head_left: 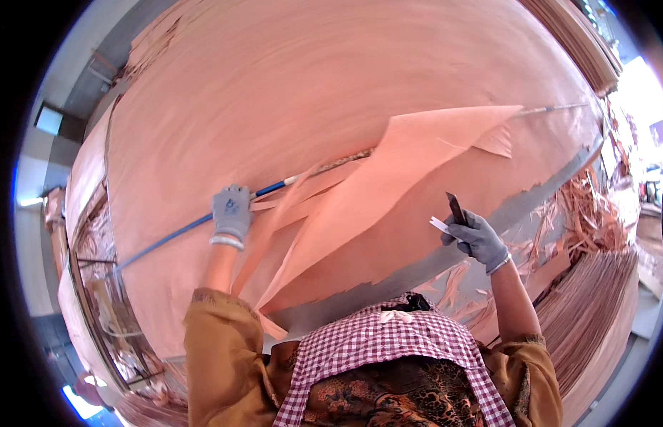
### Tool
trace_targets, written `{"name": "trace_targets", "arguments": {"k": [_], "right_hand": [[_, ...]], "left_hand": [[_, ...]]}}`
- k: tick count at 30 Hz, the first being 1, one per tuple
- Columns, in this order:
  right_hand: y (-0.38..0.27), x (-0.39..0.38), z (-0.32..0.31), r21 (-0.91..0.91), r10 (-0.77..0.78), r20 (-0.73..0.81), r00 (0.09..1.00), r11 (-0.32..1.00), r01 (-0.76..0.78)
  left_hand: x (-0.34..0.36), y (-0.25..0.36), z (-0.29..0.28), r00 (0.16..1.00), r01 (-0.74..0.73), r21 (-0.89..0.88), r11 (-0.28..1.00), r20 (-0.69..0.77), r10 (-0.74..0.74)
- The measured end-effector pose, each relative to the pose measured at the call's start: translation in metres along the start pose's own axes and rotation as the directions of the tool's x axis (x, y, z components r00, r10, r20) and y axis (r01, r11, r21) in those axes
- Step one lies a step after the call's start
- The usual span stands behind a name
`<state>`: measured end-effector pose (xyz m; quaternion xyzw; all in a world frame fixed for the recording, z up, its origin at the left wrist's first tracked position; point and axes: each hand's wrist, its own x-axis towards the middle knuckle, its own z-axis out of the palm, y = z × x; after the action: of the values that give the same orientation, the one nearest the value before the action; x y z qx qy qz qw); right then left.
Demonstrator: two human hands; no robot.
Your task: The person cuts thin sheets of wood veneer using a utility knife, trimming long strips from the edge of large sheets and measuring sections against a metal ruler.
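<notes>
A large stack of thin pinkish-orange wood veneer sheets (260,92) spreads in front of me. A long pole (271,188), blue on its left and mottled pale farther right, lies slantwise across it. My left hand (232,212), in a grey glove, is closed over the pole's blue part, beside narrow veneer strips. Right of it, a torn, pointed veneer piece (374,178) lies loosely over the pole, one corner folded. My right hand (477,240), also gloved, is raised above the stack's near edge, gripping a dark flat-bladed knife (455,208) and a small white forked piece (440,225).
Veneer scraps (588,213) are heaped at the right, above a thick pile of stacked veneer (584,327). Another veneer stack (577,43) stands at the far right. A grey strip (388,274) runs along the near edge. Metal framing (96,263) stands at the left.
</notes>
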<state>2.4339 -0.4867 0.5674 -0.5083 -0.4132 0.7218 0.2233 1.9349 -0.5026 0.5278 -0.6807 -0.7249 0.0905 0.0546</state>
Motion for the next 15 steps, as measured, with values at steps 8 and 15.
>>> {"name": "trace_targets", "arguments": {"k": [8, 15], "right_hand": [[0.018, -0.01, -0.017, 0.297, -0.154, -0.104, 0.983, 0.938, 0.179], [-0.01, 0.001, -0.017, 0.41, -0.206, -0.304, 0.93, 0.853, 0.323]], "left_hand": [[-0.05, 0.048, -0.061, 0.876, -0.238, -0.338, 0.911, -0.48, 0.051], [-0.082, 0.08, -0.076, 0.889, -0.32, -0.357, 0.877, -0.433, 0.148]]}}
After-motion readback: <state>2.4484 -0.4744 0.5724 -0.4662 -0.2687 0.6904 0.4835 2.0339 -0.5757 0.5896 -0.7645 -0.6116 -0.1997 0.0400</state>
